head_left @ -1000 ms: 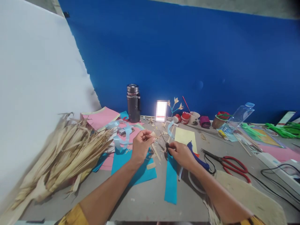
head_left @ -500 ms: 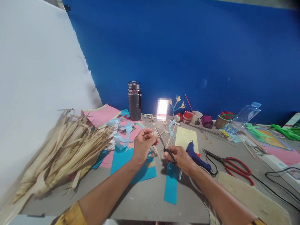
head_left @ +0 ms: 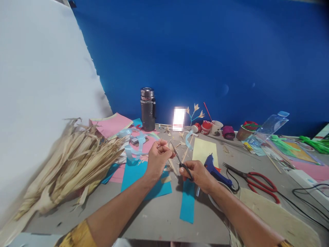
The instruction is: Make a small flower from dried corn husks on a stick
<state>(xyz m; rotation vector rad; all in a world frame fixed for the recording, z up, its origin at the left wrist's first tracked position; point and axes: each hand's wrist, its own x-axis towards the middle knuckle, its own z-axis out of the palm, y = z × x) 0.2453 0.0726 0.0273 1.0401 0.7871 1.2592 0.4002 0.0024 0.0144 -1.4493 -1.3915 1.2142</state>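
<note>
In the middle of the head view, my right hand (head_left: pixel 197 173) grips a small pair of scissors (head_left: pixel 186 171) by its black handles. The metal blades point up and left, close to the fingertips of my left hand (head_left: pixel 157 157). Those fingers are pinched on a small pale piece of husk (head_left: pixel 170 146), mostly hidden by them. Below lie a blue paper sheet (head_left: pixel 133 181) and a blue paper strip (head_left: pixel 187 206). Pale husk scraps are scattered just beyond the hands. A large bundle of dried corn husks (head_left: pixel 74 164) lies left of my left arm.
Right of my right hand are a blue glue gun (head_left: pixel 217 171) and red-handled shears (head_left: pixel 259 181). A dark flask (head_left: pixel 148 111), a husk flower stem (head_left: pixel 192 115), paint jars (head_left: pixel 206 127) and a paper cup (head_left: pixel 216 127) stand along the back. A power strip (head_left: pixel 308 187) lies far right.
The view has shifted very slightly. Both hands and the scissors hold nearly the same position, with the blades still by my left fingertips.
</note>
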